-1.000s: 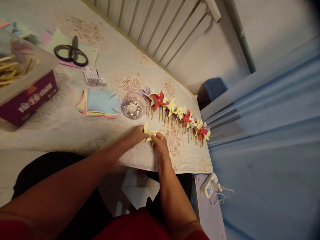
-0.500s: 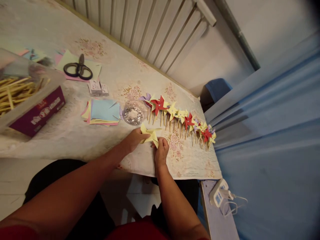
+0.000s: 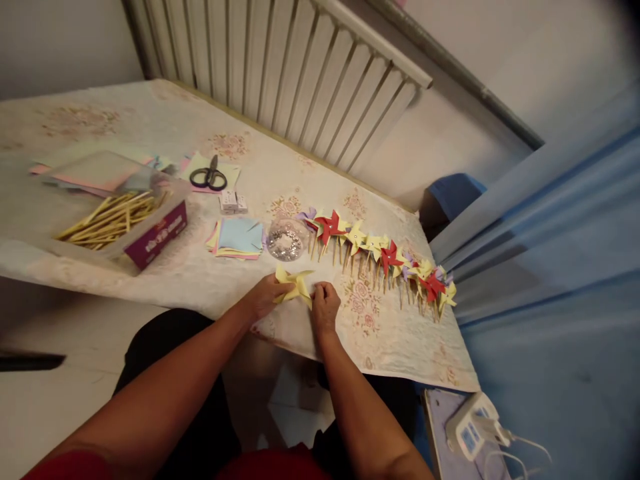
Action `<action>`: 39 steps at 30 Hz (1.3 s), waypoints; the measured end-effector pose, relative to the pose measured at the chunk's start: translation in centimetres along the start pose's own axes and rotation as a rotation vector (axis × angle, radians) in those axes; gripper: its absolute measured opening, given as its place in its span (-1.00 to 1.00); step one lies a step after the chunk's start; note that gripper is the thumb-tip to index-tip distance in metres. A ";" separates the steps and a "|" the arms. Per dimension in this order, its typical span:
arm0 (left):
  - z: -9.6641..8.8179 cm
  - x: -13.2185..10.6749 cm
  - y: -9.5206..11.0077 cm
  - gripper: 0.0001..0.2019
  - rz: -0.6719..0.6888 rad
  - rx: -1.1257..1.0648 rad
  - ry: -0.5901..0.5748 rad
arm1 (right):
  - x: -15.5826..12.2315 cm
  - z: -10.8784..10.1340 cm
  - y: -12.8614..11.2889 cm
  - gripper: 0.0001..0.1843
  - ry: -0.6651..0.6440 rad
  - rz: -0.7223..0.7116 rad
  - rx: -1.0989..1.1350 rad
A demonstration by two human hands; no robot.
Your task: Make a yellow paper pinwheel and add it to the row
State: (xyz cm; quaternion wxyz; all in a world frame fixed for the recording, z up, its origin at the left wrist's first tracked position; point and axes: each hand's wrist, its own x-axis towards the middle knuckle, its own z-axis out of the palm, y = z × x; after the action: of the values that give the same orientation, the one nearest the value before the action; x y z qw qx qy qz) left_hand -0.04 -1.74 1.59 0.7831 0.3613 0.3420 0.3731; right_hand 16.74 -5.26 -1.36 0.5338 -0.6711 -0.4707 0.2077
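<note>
Pinched between the thumb and fingers of my left hand [image 3: 266, 296] is a yellow paper pinwheel [image 3: 300, 287] with folded blades and no stick visible. Just right of its blades, my right hand [image 3: 326, 308] has curled fingers with the thumb and forefinger together; anything in them is too small to make out. A round clear dish of small shiny pieces [image 3: 286, 241] sits beyond both hands. Finished pinwheels on sticks [image 3: 391, 256], red, yellow and purple, lie in an overlapping row at the right. To the left is a stack of cut paper squares [image 3: 240, 235], blue on top.
A clear plastic box [image 3: 181, 193] of wooden sticks [image 3: 113, 217] stands at the left. Black-handled scissors [image 3: 209, 177] lie on paper sheets, beside small white boxes [image 3: 233, 202]. A radiator [image 3: 280, 73] runs behind the table; a power strip [image 3: 470, 427] is at lower right.
The view has swung left, showing more of the table there. My right hand's fingers have come slightly away from the yellow pinwheel's blade, while my left hand still grips the pinwheel.
</note>
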 end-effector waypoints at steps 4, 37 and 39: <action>-1.2 -1.0 -0.6 -0.66 0.017 -0.126 0.051 | 0.1 0.4 0.5 -0.79 -0.002 -0.075 -0.034; -3.8 -5.3 -3.2 -0.57 0.056 -0.340 0.032 | -0.3 1.6 1.3 -0.75 -0.057 -0.424 -0.374; -3.8 -5.3 -3.3 -0.56 0.059 -0.339 0.036 | -0.4 1.5 1.2 -0.75 -0.056 -0.426 -0.379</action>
State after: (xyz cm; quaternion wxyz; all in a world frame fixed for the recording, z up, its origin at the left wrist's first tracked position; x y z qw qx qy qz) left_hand -4.58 -6.53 -1.64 0.8153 0.2272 0.2772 0.4548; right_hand 15.89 -4.76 -3.08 0.4173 -0.6388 -0.6462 0.0177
